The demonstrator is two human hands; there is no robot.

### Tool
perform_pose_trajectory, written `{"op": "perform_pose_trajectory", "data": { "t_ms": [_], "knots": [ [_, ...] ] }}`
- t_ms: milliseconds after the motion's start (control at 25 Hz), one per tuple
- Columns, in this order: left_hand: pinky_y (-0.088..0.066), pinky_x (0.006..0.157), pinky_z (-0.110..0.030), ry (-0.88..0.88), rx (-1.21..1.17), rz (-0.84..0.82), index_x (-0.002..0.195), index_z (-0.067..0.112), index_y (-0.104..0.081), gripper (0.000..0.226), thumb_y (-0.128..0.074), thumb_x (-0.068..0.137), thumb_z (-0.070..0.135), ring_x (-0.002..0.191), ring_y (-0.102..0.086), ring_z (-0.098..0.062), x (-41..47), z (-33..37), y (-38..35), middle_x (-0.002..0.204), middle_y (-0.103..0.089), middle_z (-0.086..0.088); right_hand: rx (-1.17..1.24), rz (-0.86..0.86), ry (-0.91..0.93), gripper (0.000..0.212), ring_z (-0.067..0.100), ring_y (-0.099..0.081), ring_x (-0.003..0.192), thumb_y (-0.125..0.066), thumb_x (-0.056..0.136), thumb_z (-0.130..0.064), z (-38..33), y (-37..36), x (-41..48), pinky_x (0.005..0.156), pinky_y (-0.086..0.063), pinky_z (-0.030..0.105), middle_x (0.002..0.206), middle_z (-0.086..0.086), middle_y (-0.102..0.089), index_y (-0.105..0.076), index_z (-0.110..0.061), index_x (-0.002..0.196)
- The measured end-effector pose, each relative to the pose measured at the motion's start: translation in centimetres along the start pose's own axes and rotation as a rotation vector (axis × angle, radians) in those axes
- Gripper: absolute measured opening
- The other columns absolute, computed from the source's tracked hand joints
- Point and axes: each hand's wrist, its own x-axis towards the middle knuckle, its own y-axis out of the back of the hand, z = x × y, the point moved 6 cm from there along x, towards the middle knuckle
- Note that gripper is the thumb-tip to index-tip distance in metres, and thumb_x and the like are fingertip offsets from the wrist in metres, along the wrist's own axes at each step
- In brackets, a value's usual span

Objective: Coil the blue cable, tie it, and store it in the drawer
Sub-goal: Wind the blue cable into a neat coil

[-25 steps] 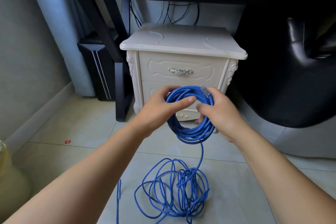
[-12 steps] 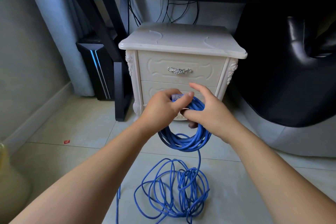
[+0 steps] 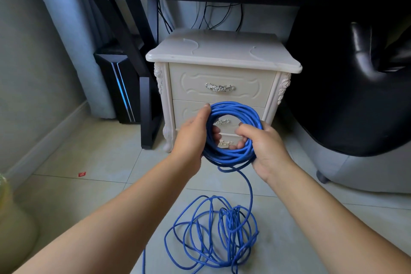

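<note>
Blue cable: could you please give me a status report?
Left hand, right hand both grip the blue cable coil. Loose tangle on floor, not yet wound. Nightstand drawers shut.

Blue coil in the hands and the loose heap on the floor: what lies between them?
Head view: one single strand of the same cable hangs from the coil down to the heap, above bare floor tile.

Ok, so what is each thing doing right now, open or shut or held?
Coil: partly wound, held off the floor.
Loose cable: tangled on the floor, joined to the coil.
Left hand: grips the coil's left side.
Right hand: grips the coil's right side.
Top drawer: shut.
Lower drawer: shut.
</note>
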Motion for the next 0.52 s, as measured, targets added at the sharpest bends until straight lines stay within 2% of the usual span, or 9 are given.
{"op": "perform_pose_trajectory", "data": {
  "t_ms": [120, 240, 320, 400, 480, 520],
  "knots": [
    [-0.052, 0.092, -0.042, 0.005, 0.028, -0.258, 0.111, 0.013, -0.069, 0.029, -0.05, 0.099, 0.032, 0.088, -0.07, -0.02, 0.0, 1.0, -0.1, 0.088, -0.075, -0.004, -0.208, 0.008, 0.071, 0.015, 0.012, -0.048, 0.036, -0.058, 0.082, 0.005, -1.3, 1.0, 0.3, 0.069, -0.058, 0.048, 0.042, -0.001, -0.044, -0.059, -0.008, 0.091],
    [-0.049, 0.098, -0.038, -0.158, 0.277, -0.471, 0.126, 0.022, -0.062, 0.04, -0.063, 0.089, 0.037, 0.108, -0.067, -0.016, 0.0, 2.1, 0.1, 0.118, -0.07, -0.002, -0.475, -0.025, 0.134, 0.018, 0.016, -0.049, 0.039, -0.06, 0.078, 0.0, -2.1, 1.1, 0.5, 0.069, -0.059, 0.052, 0.045, -0.003, -0.047, -0.062, -0.012, 0.091],
    [-0.05, 0.093, -0.028, -0.287, 0.493, -0.483, 0.132, 0.027, -0.056, 0.055, -0.072, 0.08, 0.021, 0.105, -0.066, -0.008, -0.4, 2.2, -0.1, 0.118, -0.067, 0.0, -0.619, -0.055, 0.179, 0.019, 0.015, -0.051, 0.039, -0.062, 0.075, -0.003, -2.7, 0.8, 0.3, 0.064, -0.059, 0.049, 0.053, -0.004, -0.05, -0.061, -0.018, 0.086],
    [-0.049, 0.081, -0.015, -0.406, 0.754, -0.424, 0.133, 0.031, -0.05, 0.063, -0.07, 0.078, 0.007, 0.09, -0.064, 0.003, -0.7, 2.2, -0.5, 0.108, -0.066, 0.006, -0.786, -0.13, 0.241, 0.02, 0.015, -0.054, 0.04, -0.065, 0.074, -0.006, -3.3, -0.1, -0.4, 0.054, -0.056, 0.037, 0.061, -0.004, -0.055, -0.059, -0.024, 0.081],
    [-0.047, 0.068, -0.01, -0.494, 0.921, -0.352, 0.127, 0.03, -0.052, 0.054, -0.066, 0.08, 0.007, 0.072, -0.062, 0.006, -0.9, 2.2, -1.0, 0.094, -0.066, 0.011, -0.899, -0.219, 0.289, 0.021, 0.015, -0.058, 0.043, -0.067, 0.075, -0.007, -3.5, -1.1, -1.0, 0.046, -0.051, 0.025, 0.068, -0.002, -0.059, -0.059, -0.024, 0.083],
    [-0.05, 0.065, -0.014, -0.505, 0.922, -0.322, 0.118, 0.026, -0.057, 0.041, -0.063, 0.082, 0.008, 0.066, -0.063, 0.004, -0.9, 2.2, -1.0, 0.087, -0.066, 0.01, -0.918, -0.239, 0.297, 0.02, 0.015, -0.06, 0.045, -0.068, 0.075, -0.008, -3.4, -1.3, -1.2, 0.046, -0.05, 0.024, 0.07, -0.001, -0.061, -0.06, -0.024, 0.085]
  ]
}}
